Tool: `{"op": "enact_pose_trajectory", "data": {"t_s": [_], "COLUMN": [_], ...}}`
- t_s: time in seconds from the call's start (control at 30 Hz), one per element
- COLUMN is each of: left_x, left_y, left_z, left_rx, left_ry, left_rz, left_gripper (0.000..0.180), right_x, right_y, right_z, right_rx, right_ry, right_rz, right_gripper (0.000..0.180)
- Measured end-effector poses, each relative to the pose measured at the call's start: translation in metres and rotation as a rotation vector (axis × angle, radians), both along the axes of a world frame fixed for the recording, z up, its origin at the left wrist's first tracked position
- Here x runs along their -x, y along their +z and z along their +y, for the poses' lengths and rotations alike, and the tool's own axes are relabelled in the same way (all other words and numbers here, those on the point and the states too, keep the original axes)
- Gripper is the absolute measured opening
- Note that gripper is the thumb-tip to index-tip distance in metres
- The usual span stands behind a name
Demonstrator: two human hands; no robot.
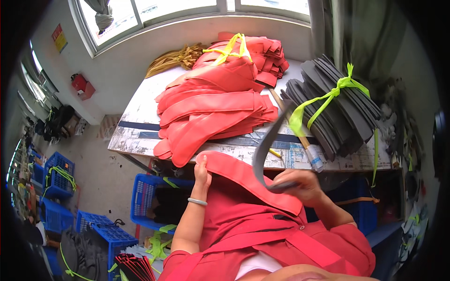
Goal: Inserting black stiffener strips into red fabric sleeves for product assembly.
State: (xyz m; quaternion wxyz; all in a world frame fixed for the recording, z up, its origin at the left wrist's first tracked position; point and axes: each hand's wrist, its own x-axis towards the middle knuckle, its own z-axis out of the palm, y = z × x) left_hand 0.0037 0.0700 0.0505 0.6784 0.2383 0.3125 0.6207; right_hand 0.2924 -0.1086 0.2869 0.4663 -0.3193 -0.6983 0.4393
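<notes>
My left hand [202, 172] is closed on the rounded end of a long red fabric strip [248, 177], thumb on top. The strip slants down to the right across my lap, in front of the table edge. In my right hand [300, 185] is the lower end of a dark grey foam strip [263, 154], which curves upward and is blurred toward its tip. It passes in front of the red strip's right part. On the table lies a loose heap of similar red strips [206, 112]. A bundle of dark grey strips [335, 107] stands to the right, tied with a yellow-green ribbon.
The worn table [133, 110] also bears a tied red bundle [262, 51], tan strips [176, 60], a wooden stick [307, 145] and a yellow pen-like piece [275, 153]. Blue crates [140, 199] stand below and left. A window [178, 9] is behind; a curtain [321, 28] hangs right.
</notes>
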Motion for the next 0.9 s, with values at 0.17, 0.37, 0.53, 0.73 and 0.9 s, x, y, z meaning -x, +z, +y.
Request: {"op": "enact_pose_trajectory", "data": {"t_s": [0.17,0.37,0.53,0.73,0.9], "left_x": [0.015,0.004,0.002,-0.037,0.003], "left_y": [-0.025,0.019,0.011,0.052,0.079], "left_z": [0.000,-0.002,-0.004,-0.041,-0.062], "left_rx": [-0.175,-0.059,-0.085,-0.124,-0.112], "left_ry": [-0.161,-0.087,0.040,0.199,0.262], "left_rz": [-0.098,-0.175,0.064,0.083,0.014], "left_gripper": [0.029,0.043,0.025,0.029,0.036], "right_x": [0.004,-0.039,-0.037,0.070,0.092], "right_y": [-0.018,-0.023,-0.045,-0.135,-0.111], "right_z": [0.000,0.026,0.065,0.106,0.112], "right_rx": [0.101,0.243,0.548,0.133,0.317], "right_ry": [0.465,0.787,0.626,-0.139,0.003], "right_rz": [-0.405,-0.961,-0.695,-0.687,-0.584], "right_gripper": [0.029,0.043,0.062,0.063,0.048]}}
